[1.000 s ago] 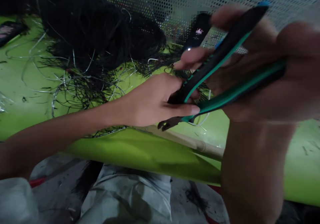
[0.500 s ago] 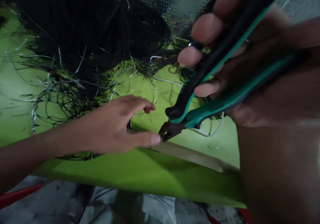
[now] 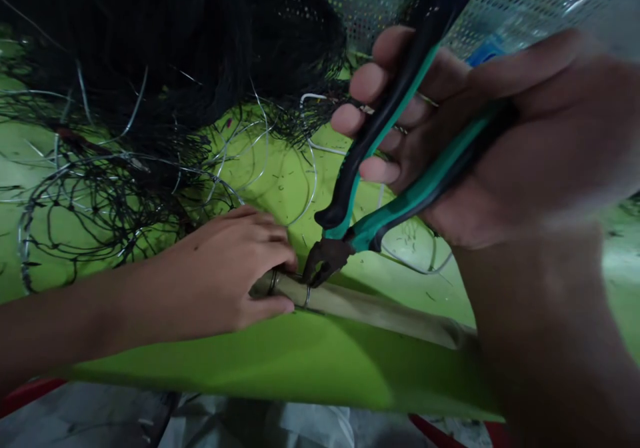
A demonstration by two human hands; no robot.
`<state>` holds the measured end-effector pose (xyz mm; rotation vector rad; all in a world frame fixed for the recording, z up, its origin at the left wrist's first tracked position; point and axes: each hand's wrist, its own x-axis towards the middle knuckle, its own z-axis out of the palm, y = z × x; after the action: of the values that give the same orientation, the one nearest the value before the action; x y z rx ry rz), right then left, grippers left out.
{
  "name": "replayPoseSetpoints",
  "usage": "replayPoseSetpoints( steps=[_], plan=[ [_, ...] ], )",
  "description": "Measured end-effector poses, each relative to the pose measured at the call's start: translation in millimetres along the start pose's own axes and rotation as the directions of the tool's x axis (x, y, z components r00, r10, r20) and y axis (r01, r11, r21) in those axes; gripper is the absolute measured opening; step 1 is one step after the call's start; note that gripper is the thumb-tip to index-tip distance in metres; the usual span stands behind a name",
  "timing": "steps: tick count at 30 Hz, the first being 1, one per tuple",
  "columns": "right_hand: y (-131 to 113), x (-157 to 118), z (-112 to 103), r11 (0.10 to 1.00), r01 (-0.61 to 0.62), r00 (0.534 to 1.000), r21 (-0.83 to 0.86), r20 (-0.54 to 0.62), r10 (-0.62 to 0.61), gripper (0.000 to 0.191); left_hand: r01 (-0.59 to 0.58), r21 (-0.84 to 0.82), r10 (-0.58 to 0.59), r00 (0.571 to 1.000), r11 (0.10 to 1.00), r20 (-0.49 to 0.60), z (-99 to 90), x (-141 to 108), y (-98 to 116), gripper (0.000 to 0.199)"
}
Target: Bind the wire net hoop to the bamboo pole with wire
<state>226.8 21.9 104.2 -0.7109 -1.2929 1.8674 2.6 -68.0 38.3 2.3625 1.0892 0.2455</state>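
Observation:
My left hand (image 3: pixel 245 275) is closed round a pale wooden stick (image 3: pixel 385 311) that lies along the front of the green tabletop. Wire loops (image 3: pixel 307 296) go round the stick just beyond my thumb. My right hand (image 3: pixel 480 135) holds pliers (image 3: pixel 395 201) with green and black handles, which are spread apart in my fingers. The dark jaws of the pliers touch or hover at the wire on the stick; I cannot tell which. Black netting (image 3: pixel 115 201) with a clear line hoop lies behind my left forearm.
A dark heap of net (image 3: pixel 190 48) fills the back left. Behind it stands a grey perforated basket (image 3: pixel 370 8), with something blue (image 3: pixel 485 49) near my right hand. A white cord (image 3: pixel 425 271) and black thread scraps lie on the green tabletop (image 3: pixel 350 365). Red parts show below its front edge.
My left hand has come down onto the stick and closed round it. The pliers have shifted slightly left, their jaws now at the wire loop. The view has moved a little.

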Motion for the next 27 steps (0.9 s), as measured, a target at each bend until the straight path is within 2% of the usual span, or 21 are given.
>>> replayPoseSetpoints(
  steps=[7, 10, 12, 15, 19, 27],
  plan=[
    [2, 17, 0, 0.994, -0.086, 0.995, -0.065, -0.056, 0.082, 0.050, 0.008, 0.006, -0.008, 1.000, 1.000, 0.007, 0.1, -1, 0, 0.024],
    [6, 24, 4, 0.994, -0.077, 0.996, -0.071, 0.040, 0.080, 0.046, 0.020, 0.008, -0.020, 0.999, 1.000, 0.029, -1.6, -2, 0, 0.024],
    [10, 28, 9, 0.999, -0.023, 0.995, -0.047, 0.099, 0.028, 0.041, 0.015, 0.006, -0.015, 0.999, 1.000, 0.030, -2.2, -2, 0, 0.024],
    [15, 29, 18, 0.999, 0.042, 0.992, 0.023, 0.115, -0.044, 0.032, 0.000, 0.003, 0.000, 0.999, 1.000, 0.033, -2.3, -1, -1, 0.024],
    [16, 24, 23, 0.992, -0.032, 0.984, 0.124, 0.179, 0.010, 0.021, 0.005, 0.011, -0.005, 1.000, 1.000, 0.021, -2.0, 1, -1, 0.024],
    [20, 22, 21, 0.990, 0.023, 1.000, 0.139, 0.001, -0.023, 0.013, 0.031, 0.085, -0.033, 0.999, 0.996, 0.020, 0.1, 3, 1, 0.024]
  ],
)
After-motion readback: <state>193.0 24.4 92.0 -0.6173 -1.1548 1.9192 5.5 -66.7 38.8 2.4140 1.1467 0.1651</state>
